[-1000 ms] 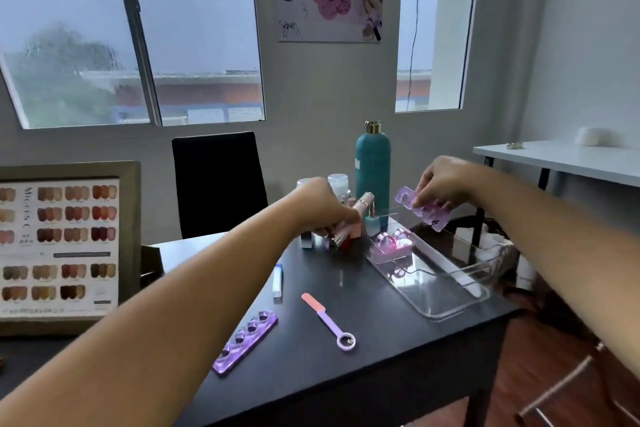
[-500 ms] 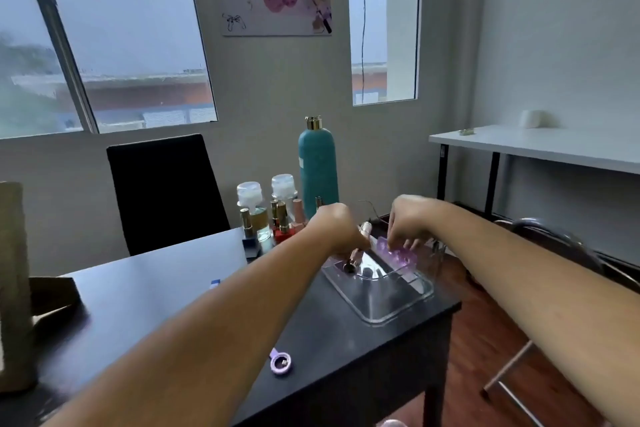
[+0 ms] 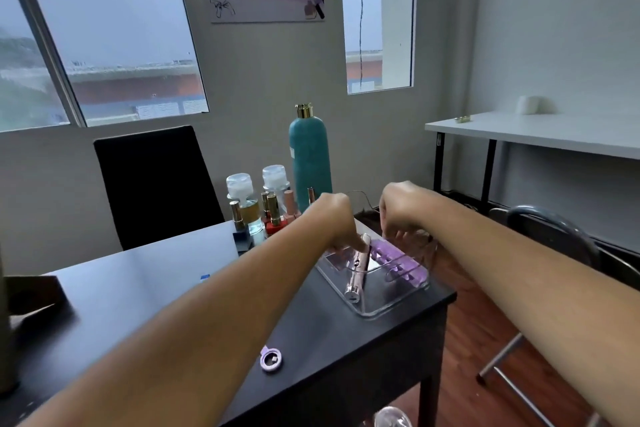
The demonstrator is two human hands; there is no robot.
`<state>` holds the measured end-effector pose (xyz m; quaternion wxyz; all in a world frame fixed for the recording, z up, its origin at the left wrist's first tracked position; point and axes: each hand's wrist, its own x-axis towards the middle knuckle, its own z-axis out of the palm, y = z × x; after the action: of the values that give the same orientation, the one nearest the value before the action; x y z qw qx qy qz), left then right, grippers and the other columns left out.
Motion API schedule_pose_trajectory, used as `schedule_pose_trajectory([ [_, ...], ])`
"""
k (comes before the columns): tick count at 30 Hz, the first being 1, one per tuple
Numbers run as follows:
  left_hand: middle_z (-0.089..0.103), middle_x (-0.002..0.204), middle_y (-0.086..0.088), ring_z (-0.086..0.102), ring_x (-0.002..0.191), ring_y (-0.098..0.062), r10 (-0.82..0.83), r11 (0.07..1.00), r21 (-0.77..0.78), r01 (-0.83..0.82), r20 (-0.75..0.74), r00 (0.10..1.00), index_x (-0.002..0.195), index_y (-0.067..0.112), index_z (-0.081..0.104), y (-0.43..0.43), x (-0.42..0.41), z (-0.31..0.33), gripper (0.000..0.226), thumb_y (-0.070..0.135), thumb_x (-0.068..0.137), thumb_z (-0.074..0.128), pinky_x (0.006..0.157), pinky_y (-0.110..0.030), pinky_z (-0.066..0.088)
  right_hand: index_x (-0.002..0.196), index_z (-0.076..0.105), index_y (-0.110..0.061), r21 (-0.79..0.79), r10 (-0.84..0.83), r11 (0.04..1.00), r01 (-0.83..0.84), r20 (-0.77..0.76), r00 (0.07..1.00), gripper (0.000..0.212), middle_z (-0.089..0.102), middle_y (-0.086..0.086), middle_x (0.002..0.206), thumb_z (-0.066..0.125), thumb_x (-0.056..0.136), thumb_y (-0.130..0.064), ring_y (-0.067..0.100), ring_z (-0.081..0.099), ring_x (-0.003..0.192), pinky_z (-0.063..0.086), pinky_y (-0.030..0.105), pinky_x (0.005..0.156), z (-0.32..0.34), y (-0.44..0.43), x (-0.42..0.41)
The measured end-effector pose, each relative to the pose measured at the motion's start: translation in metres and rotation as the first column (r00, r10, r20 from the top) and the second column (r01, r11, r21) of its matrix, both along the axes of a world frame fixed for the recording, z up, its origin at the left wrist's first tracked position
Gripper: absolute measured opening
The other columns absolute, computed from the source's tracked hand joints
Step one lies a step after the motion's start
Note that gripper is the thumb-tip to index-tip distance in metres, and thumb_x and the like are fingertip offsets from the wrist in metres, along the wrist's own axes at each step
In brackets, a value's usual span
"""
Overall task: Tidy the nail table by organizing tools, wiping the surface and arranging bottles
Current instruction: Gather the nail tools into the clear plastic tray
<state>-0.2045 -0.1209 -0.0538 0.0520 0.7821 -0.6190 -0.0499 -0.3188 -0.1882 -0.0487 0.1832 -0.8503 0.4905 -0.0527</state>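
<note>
Both your forearms reach forward and slightly down, converging over the clear rectangular plastic tray at the far right corner of the black table. Your left hand is curled knuckles-up, its fingertips pinched on the upper end of a slim rose-gold pen-shaped tool that slants down into the tray, its lower end near the tray's near wall. Your right hand hangs just beside the left, fingers drooping and loosely bunched over the tray's far end; you cannot tell from here whether they touch the translucent purple toe separator lying along the tray's right side.

The tray sits close to the table's right edge, with the wooden floor beyond it. A grey metal chair stands just off that corner, and a white side table stands well apart against the wall. Open tabletop stretches under your left arm.

Just behind your left hand stands a cluster: a tall teal bottle with a gold cap, two clear bottles with frosted lids, and small nail polish bottles with gold caps. A small lilac ring-ended tool lies near the table's front edge, partly hidden by your left forearm. A black chair stands behind the table.
</note>
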Motion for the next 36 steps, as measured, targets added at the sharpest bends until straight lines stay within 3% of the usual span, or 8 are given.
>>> schedule_pose_trajectory([
  [3,0.057,0.054,0.004,0.051,0.041,-0.004,0.027,0.995,-0.092,-0.029,-0.017,0.999,0.064,0.01,0.056,0.01,0.014,0.017,0.036,0.038,0.071,0.078,0.037,-0.014,0.039,0.093,0.071,0.006,-0.008,0.011,1.0,-0.011,0.033,0.999,0.02,0.073,0.017,0.082,0.072,0.076,-0.003,0.025,0.063,0.065,0.058,0.041,0.082,0.006,0.002,0.001],
  [9,0.066,0.08,-0.002,0.063,0.076,-0.019,0.1,0.965,-0.241,-0.103,-0.026,0.995,0.091,0.009,0.07,0.057,0.053,0.05,0.033,0.036,0.074,0.077,0.064,-0.026,0.049,0.077,0.069,-0.006,-0.072,0.155,0.987,-0.146,0.142,0.978,0.004,0.072,0.011,0.077,0.073,0.079,-0.005,0.017,0.071,0.066,0.06,0.028,0.062,0.025,0.027,0.016],
  [13,0.069,0.075,-0.005,0.062,0.068,-0.018,0.217,0.934,-0.27,-0.233,-0.086,0.972,0.084,0.007,0.074,0.1,0.091,0.052,0.028,0.033,0.072,0.078,0.059,-0.025,0.052,0.084,0.069,-0.001,-0.036,0.283,0.959,-0.281,0.196,0.939,0.011,0.073,0.014,0.078,0.075,0.078,-0.009,0.016,0.068,0.061,0.057,0.023,0.056,0.032,0.06,0.042],
  [21,0.07,0.082,-0.009,0.063,0.07,-0.018,0.378,0.924,0.006,-0.382,-0.147,0.914,0.094,0.002,0.071,0.178,0.131,-0.001,0.05,0.046,0.071,0.076,0.059,-0.023,0.055,0.09,0.071,0.004,0.064,0.422,0.904,-0.422,0.013,0.906,0.027,0.073,0.013,0.077,0.074,0.08,-0.021,0.02,0.066,0.062,0.061,0.031,0.068,0.003,0.131,0.093],
  [24,0.071,0.083,-0.009,0.065,0.069,-0.017,0.404,0.911,0.145,-0.386,-0.126,0.906,0.093,0.001,0.069,0.199,0.132,-0.018,0.058,0.051,0.065,0.078,0.066,-0.03,0.059,0.08,0.069,0.002,0.125,0.417,0.907,-0.402,-0.127,0.9,0.029,0.068,0.01,0.066,0.078,0.077,-0.025,0.021,0.065,0.057,0.06,0.029,0.061,-0.015,0.149,0.099],
  [29,0.073,0.081,-0.008,0.069,0.073,-0.02,0.399,0.907,0.182,-0.38,-0.083,0.913,0.082,0.003,0.067,0.212,0.129,-0.033,0.046,0.041,0.063,0.084,0.067,-0.034,0.06,0.067,0.063,-0.002,0.139,0.39,0.92,-0.366,-0.228,0.892,0.025,0.063,0.007,0.058,0.077,0.077,-0.018,0.019,0.061,0.052,0.057,0.029,0.064,-0.033,0.161,0.106],
  [32,0.072,0.078,-0.006,0.066,0.068,-0.018,0.392,0.91,0.191,-0.367,-0.111,0.913,0.071,0.008,0.062,0.212,0.127,-0.035,0.037,0.039,0.066,0.082,0.066,-0.029,0.059,0.064,0.061,-0.004,0.14,0.384,0.922,-0.36,-0.242,0.891,0.026,0.06,0.004,0.057,0.075,0.079,-0.021,0.015,0.056,0.048,0.05,0.023,0.052,-0.032,0.162,0.105],
  [36,0.069,0.082,-0.007,0.06,0.073,-0.021,0.369,0.911,0.246,-0.33,-0.135,0.919,0.086,0.003,0.068,0.213,0.128,-0.035,0.051,0.047,0.064,0.08,0.065,-0.029,0.052,0.089,0.071,0.005,0.139,0.403,0.914,-0.38,-0.216,0.89,0.032,0.064,0.01,0.072,0.077,0.075,-0.023,0.021,0.056,0.06,0.042,0.025,0.051,-0.03,0.159,0.1],
])
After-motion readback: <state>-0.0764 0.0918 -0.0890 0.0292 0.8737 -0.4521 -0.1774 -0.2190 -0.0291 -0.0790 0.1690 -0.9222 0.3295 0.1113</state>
